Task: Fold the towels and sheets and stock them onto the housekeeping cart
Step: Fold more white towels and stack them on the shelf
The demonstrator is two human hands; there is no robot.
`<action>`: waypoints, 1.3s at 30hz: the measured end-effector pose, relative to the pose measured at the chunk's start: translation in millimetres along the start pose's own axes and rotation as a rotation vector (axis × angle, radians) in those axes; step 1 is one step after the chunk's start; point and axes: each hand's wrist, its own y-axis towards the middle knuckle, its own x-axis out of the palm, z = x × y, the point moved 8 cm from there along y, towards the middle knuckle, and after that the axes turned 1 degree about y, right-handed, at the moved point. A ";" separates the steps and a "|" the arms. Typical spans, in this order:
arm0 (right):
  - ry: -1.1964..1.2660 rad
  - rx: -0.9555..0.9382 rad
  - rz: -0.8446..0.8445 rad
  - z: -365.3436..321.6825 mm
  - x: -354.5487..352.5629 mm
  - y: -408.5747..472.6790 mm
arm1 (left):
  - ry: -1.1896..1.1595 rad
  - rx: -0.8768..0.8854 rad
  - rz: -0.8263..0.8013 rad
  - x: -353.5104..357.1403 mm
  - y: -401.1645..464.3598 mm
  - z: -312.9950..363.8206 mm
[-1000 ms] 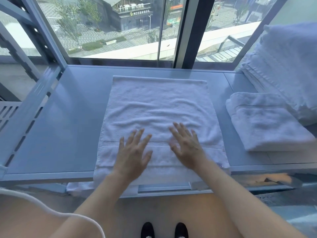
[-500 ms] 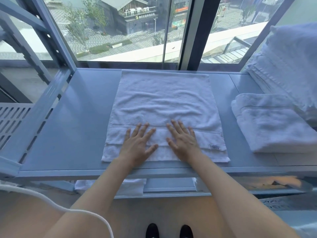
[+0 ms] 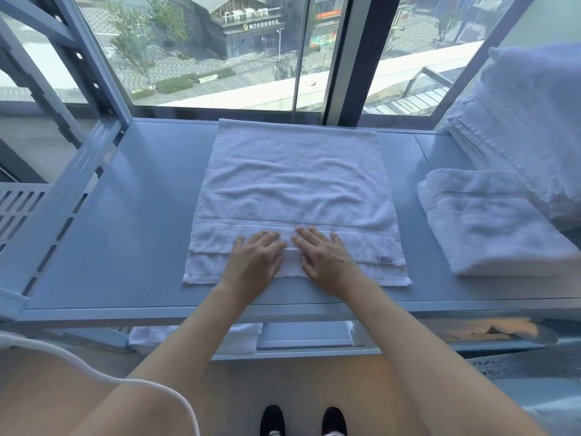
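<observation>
Centrally, a white terry towel (image 3: 295, 196) lay flat on the grey-blue metal shelf (image 3: 132, 221), its near banded hem directly under both hands. The left hand (image 3: 253, 262) and right hand (image 3: 325, 259) rested side by side on that hem, fingers straight and slightly spread, palms pressing down, gripping nothing. One folded white towel (image 3: 490, 225) sat well apart at the right, beside one tall stack of white linen (image 3: 531, 133) cut off by the frame edge. Two white bundles (image 3: 239, 338) on a lower shelf were mostly hidden. The towel's small sewn label (image 3: 385, 259) was illegible.
</observation>
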 end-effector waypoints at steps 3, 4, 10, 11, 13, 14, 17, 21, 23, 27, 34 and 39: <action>0.020 -0.023 0.017 14.2 -10.8 -11.6 | -0.038 -0.017 0.050 -11.9 -7.0 -20.5; 0.034 -0.008 0.037 23.6 -16.4 -17.9 | -0.050 -0.031 0.062 -16.1 -10.4 -30.3; 0.141 0.199 0.169 92.2 -44.3 -56.5 | -0.078 -0.122 0.074 -32.4 -23.5 -81.6; 0.174 0.237 0.186 97.7 -46.5 -57.9 | -0.082 -0.132 0.071 -33.3 -22.8 -82.0; 0.216 0.304 0.224 101.9 -50.1 -55.8 | -0.082 -0.095 0.058 -31.0 -18.0 -69.2; 0.228 0.341 0.247 102.6 -51.9 -53.4 | -0.076 -0.072 0.051 -28.6 -15.0 -60.7; 0.236 0.418 0.318 107.3 -60.1 -52.6 | -0.062 -0.080 0.108 -29.9 -8.7 -57.9; 0.169 0.352 0.328 113.5 -54.8 -77.5 | -0.041 -0.218 0.260 -40.1 -37.7 -104.0; 0.153 0.347 0.366 119.7 -49.4 -92.2 | -0.036 -0.238 0.317 -42.7 -53.6 -116.8; 0.142 0.362 0.377 124.0 -54.5 -81.0 | -0.054 -0.257 0.292 -52.4 -40.4 -113.8; 0.139 0.331 0.607 126.0 -119.8 -86.6 | -0.055 -0.184 0.440 -115.1 -39.7 -100.0; 0.226 0.347 0.395 117.7 -60.1 -122.7 | -0.121 -0.177 0.369 -65.6 -106.1 -82.9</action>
